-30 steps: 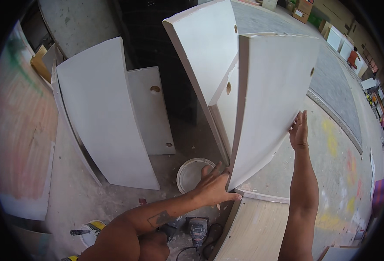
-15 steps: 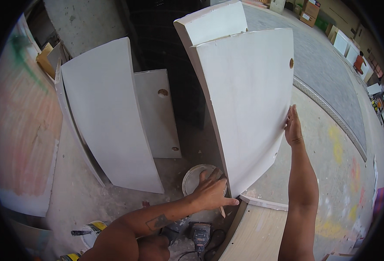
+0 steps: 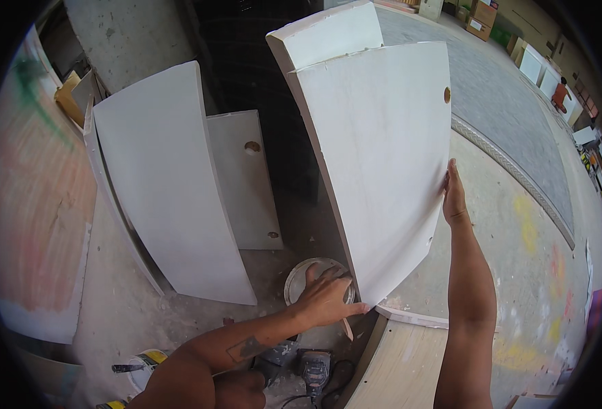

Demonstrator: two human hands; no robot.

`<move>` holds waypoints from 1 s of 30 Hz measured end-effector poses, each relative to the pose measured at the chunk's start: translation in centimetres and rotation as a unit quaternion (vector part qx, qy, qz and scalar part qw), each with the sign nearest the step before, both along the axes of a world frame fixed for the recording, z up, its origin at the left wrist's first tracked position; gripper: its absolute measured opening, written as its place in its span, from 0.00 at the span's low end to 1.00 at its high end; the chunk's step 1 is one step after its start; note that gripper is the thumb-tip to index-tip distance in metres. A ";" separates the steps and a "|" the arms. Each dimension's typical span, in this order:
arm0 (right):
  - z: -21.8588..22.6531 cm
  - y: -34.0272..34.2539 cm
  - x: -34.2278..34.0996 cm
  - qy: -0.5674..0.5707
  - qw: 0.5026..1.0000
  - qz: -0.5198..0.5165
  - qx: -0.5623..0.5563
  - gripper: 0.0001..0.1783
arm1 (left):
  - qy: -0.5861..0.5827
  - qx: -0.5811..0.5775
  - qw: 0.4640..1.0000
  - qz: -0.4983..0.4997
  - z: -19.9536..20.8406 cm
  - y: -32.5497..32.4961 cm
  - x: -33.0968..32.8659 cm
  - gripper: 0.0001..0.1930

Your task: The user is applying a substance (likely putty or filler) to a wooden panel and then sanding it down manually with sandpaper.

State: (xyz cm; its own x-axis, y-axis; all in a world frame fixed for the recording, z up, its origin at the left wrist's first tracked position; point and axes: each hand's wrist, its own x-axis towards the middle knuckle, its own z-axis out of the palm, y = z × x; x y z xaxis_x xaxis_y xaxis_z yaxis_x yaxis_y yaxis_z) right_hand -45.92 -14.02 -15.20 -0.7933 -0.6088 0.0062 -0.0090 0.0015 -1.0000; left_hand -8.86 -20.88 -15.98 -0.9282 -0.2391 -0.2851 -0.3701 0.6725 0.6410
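A large curved white panel [image 3: 376,157] stands upright in front of me, slightly tilted. My right hand [image 3: 455,194] lies along its right edge, fingers straight and pressed against it, steadying that side. Down at the lower left corner my left hand [image 3: 327,300] grips the panel's edge, thumb toward the corner; its fingertips partly disappear by that edge. Beneath this hand is a round white bucket [image 3: 292,283], and a thin wooden strip [image 3: 348,330] sticks out below the palm. Another white panel piece [image 3: 331,34] rises behind the top of the held one.
More curved white panels [image 3: 164,184] lean at the left, one with round holes [image 3: 246,191]. A pale wood-faced piece [image 3: 403,368] lies at the lower right. A power sander [image 3: 313,371] with its cord and a paint tub [image 3: 141,368] rest on the floor. Far right, a person [image 3: 560,95] crouches.
The held panel has shifted slightly to the left, its top most of all, and my right hand has moved along with it. My left hand stays at the lower corner.
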 end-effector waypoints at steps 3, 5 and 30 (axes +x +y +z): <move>0.5 -0.4 0.2 -0.016 0.999 -0.032 0.030 0.53 | 0.043 -0.013 0.999 0.019 0.1 0.0 0.0 0.39; 0.7 -0.1 0.0 0.042 0.999 0.010 0.001 0.51 | 0.050 -0.012 0.998 0.037 0.2 -0.2 0.1 0.36; 8.5 43.2 32.0 0.154 0.919 -0.143 0.335 0.25 | 0.149 0.060 0.926 0.342 1.4 -6.6 26.7 0.28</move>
